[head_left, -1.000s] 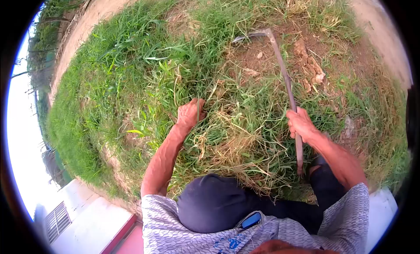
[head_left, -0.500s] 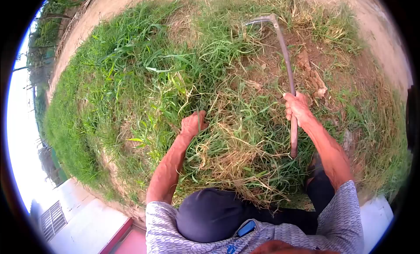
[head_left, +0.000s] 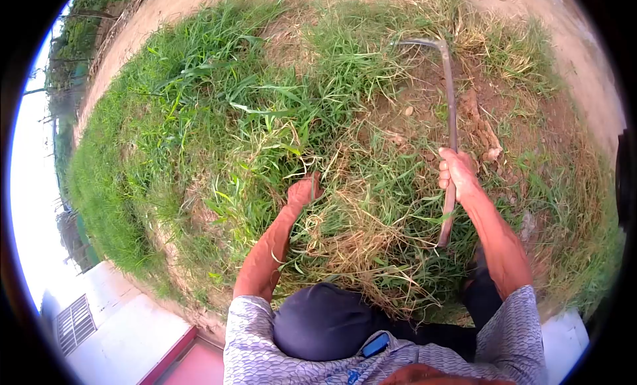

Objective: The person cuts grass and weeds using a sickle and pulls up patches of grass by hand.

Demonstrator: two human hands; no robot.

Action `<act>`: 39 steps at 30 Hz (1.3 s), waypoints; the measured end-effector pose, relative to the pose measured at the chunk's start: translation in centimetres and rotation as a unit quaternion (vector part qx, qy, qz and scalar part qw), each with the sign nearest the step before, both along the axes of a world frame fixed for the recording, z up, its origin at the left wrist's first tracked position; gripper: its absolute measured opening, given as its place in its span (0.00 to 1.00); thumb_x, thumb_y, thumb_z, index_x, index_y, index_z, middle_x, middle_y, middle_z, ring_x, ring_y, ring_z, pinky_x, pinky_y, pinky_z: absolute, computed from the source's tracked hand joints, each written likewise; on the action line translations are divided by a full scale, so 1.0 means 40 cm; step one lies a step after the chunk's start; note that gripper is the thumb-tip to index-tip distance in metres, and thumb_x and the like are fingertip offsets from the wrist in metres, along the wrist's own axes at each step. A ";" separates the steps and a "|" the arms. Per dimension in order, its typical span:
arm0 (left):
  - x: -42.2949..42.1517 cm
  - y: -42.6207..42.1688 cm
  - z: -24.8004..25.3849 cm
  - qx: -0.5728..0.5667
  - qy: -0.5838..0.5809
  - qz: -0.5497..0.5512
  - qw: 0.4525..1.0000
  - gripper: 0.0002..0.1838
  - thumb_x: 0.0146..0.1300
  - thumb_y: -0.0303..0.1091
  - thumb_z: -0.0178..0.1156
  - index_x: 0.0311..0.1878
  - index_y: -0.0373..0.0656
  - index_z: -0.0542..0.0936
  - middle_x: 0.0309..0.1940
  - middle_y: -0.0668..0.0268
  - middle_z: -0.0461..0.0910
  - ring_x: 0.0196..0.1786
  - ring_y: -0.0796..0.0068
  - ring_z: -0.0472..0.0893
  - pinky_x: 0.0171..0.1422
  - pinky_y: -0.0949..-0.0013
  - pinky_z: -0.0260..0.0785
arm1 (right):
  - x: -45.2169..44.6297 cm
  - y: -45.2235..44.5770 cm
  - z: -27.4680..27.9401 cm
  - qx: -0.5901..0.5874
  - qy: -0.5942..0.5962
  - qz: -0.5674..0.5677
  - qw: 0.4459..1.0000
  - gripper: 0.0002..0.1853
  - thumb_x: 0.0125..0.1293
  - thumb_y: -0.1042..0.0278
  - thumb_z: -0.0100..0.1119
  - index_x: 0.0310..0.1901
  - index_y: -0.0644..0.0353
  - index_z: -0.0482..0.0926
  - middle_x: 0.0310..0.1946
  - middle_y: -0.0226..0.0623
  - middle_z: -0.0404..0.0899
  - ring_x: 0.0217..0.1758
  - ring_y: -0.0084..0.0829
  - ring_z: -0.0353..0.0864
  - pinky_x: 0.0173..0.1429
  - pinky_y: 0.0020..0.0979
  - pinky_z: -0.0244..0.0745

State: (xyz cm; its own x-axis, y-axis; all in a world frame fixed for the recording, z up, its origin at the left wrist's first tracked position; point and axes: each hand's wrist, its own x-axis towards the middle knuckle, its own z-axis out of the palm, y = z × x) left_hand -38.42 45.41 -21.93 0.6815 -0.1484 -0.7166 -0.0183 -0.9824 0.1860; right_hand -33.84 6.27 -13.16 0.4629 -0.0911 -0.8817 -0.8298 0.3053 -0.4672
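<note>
My right hand (head_left: 459,169) is wrapped round the wooden handle of a sickle (head_left: 452,96). Its curved metal blade points left at the top, over grass and bare soil. Lower and to the left, my left hand (head_left: 305,189) is closed among green grass (head_left: 282,153), gripping some of it; the fingertips are partly hidden by blades. Between my hands and my knees lies a heap of cut and dry grass (head_left: 358,249), straw-coloured mixed with green.
Taller grass (head_left: 206,60) grows at the upper left. A brown chunk, possibly wood, (head_left: 483,126) lies on reddish soil right of the sickle. A dirt path (head_left: 531,13) curves round the patch. At lower left stands a white wall (head_left: 133,325) with a grille.
In view, both hands and the sickle have shifted slightly right and down, as has the surrounding grass. Each hand keeps its grip.
</note>
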 end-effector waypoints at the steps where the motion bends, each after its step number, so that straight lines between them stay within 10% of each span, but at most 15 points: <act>1: 0.004 -0.001 0.003 -0.005 -0.004 0.001 1.000 0.22 0.64 0.45 0.53 0.59 0.51 0.68 0.42 0.52 0.81 0.42 0.47 0.82 0.43 0.49 0.75 | 0.034 -0.018 -0.030 -0.030 -0.025 -0.070 0.997 0.11 0.69 0.63 0.54 0.32 0.52 0.63 0.18 0.21 0.63 0.15 0.15 0.60 0.16 0.24 0.61; 4: 0.005 -0.012 0.011 -0.009 -0.010 0.008 1.000 0.20 0.65 0.43 0.51 0.59 0.50 0.68 0.41 0.51 0.81 0.42 0.47 0.81 0.43 0.49 0.74 | 0.137 -0.046 -0.077 -0.014 -0.091 -0.214 0.972 0.11 0.70 0.66 0.49 0.30 0.54 0.62 0.17 0.23 0.62 0.15 0.17 0.60 0.17 0.24 0.61; 6: 0.005 0.009 -0.030 -0.003 0.011 -0.007 1.000 0.20 0.65 0.42 0.50 0.59 0.50 0.68 0.40 0.50 0.81 0.41 0.46 0.81 0.43 0.48 0.73 | 0.061 0.052 -0.060 -0.037 -0.044 -0.073 0.996 0.09 0.69 0.67 0.48 0.31 0.57 0.63 0.17 0.25 0.62 0.15 0.19 0.61 0.16 0.25 0.62; 8: -0.019 0.023 -0.054 -0.036 -0.072 -0.002 0.997 0.29 0.58 0.49 0.62 0.60 0.49 0.68 0.33 0.53 0.82 0.34 0.49 0.82 0.36 0.50 0.75 | -0.108 0.128 -0.010 -0.062 0.022 0.305 0.950 0.07 0.68 0.68 0.48 0.35 0.60 0.64 0.17 0.26 0.62 0.14 0.21 0.62 0.15 0.25 0.63; 18: -0.030 0.039 -0.082 -0.049 -0.069 0.012 0.996 0.27 0.60 0.50 0.61 0.58 0.50 0.68 0.32 0.55 0.82 0.36 0.50 0.82 0.39 0.49 0.75 | 0.099 -0.030 -0.054 0.012 -0.044 -0.114 0.992 0.10 0.70 0.64 0.50 0.32 0.51 0.62 0.17 0.21 0.60 0.14 0.16 0.59 0.16 0.24 0.60; 25: -0.035 0.051 -0.112 -0.068 -0.060 0.016 0.996 0.26 0.57 0.45 0.62 0.57 0.50 0.68 0.33 0.54 0.82 0.38 0.48 0.82 0.39 0.48 0.74 | -0.115 0.138 -0.012 -0.142 0.010 0.315 0.938 0.09 0.69 0.64 0.50 0.34 0.56 0.63 0.17 0.26 0.62 0.13 0.22 0.64 0.15 0.30 0.66; 35: -0.014 0.014 -0.033 -0.046 -0.018 0.040 0.998 0.24 0.58 0.45 0.62 0.54 0.51 0.67 0.35 0.54 0.82 0.40 0.48 0.82 0.42 0.48 0.73 | 0.189 0.005 -0.046 -0.041 -0.111 -0.136 0.984 0.12 0.72 0.64 0.45 0.30 0.55 0.62 0.15 0.24 0.61 0.14 0.19 0.59 0.16 0.26 0.62; 37: -0.014 0.013 -0.038 -0.052 -0.029 0.040 0.997 0.23 0.59 0.46 0.61 0.55 0.51 0.68 0.34 0.54 0.82 0.39 0.47 0.82 0.41 0.48 0.73 | 0.109 0.072 -0.066 -0.108 -0.053 -0.009 0.993 0.12 0.71 0.66 0.45 0.28 0.57 0.62 0.15 0.28 0.63 0.13 0.22 0.62 0.15 0.30 0.64; 39: -0.023 0.029 -0.091 -0.051 -0.048 0.030 0.997 0.24 0.59 0.47 0.61 0.55 0.51 0.68 0.33 0.53 0.82 0.38 0.47 0.82 0.39 0.48 0.73 | -0.120 0.118 -0.027 -0.145 0.017 0.361 0.921 0.16 0.68 0.63 0.46 0.42 0.72 0.67 0.20 0.38 0.71 0.15 0.31 0.73 0.16 0.37 0.71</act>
